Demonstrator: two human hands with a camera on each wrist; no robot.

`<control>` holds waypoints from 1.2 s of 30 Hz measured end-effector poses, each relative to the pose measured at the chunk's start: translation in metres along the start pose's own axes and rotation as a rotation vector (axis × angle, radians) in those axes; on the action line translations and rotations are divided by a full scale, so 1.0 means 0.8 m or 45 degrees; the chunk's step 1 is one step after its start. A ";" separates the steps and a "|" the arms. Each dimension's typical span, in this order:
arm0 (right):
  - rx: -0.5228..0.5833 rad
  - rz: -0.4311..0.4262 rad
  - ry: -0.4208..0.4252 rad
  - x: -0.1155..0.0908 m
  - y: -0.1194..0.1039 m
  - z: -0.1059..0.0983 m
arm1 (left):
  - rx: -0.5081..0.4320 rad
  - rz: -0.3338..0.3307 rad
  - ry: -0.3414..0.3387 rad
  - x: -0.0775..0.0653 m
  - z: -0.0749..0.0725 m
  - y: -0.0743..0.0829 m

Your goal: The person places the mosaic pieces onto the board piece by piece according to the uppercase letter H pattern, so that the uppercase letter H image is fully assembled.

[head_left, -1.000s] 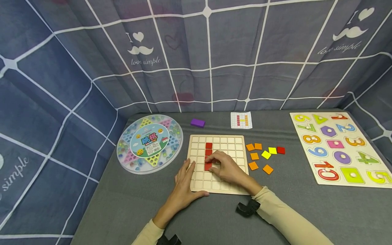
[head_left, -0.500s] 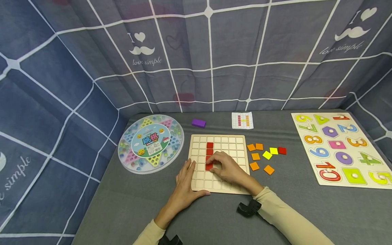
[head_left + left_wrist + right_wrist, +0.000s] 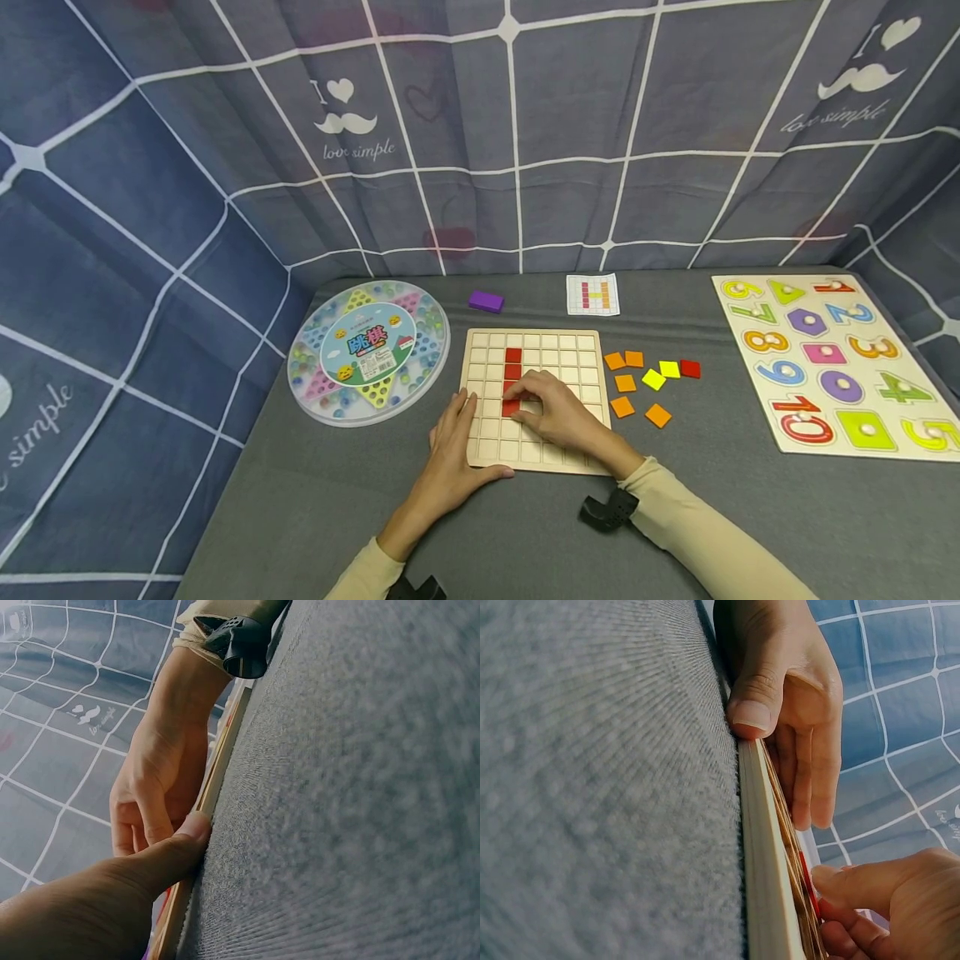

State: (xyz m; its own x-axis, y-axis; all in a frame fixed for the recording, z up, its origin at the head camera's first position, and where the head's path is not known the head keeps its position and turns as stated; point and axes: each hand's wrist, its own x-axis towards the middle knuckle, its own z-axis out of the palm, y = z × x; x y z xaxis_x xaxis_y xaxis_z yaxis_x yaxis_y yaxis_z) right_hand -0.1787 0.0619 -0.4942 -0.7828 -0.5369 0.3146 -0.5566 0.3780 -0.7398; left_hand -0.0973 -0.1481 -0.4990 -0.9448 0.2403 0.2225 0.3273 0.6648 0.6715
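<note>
A wooden grid board [image 3: 487,450] lies on the grey table with a column of red square tiles [image 3: 513,356] set in its cells. My left hand [image 3: 452,458] rests at the board's near left corner, fingers straight along the left side and thumb [image 3: 193,826] against the near edge. Over the lower part of the red column is my right hand [image 3: 558,412], its thumb and curled fingers pinching at a red tile [image 3: 808,881]. These fingers partly cover the lower tiles.
Right of the board lie loose orange tiles [image 3: 622,407], yellow tiles [image 3: 653,380] and a red tile [image 3: 689,369]. Behind it are a pattern card [image 3: 592,296] and a purple block [image 3: 486,302]. A round marble game [image 3: 367,354] and a number puzzle [image 3: 836,367] flank it.
</note>
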 end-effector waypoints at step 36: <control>0.005 0.324 -0.048 -0.052 0.087 -0.200 | 0.011 0.003 -0.014 -0.002 0.004 -0.004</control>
State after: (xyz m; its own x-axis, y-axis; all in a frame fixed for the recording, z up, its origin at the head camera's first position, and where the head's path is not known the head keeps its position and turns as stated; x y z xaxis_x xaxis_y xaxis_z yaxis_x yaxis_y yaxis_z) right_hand -0.2293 0.2317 -0.4636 -0.8865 -0.4528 0.0954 -0.3419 0.5020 -0.7944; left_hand -0.0969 -0.1484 -0.5040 -0.9439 0.2493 0.2165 0.3295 0.6702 0.6651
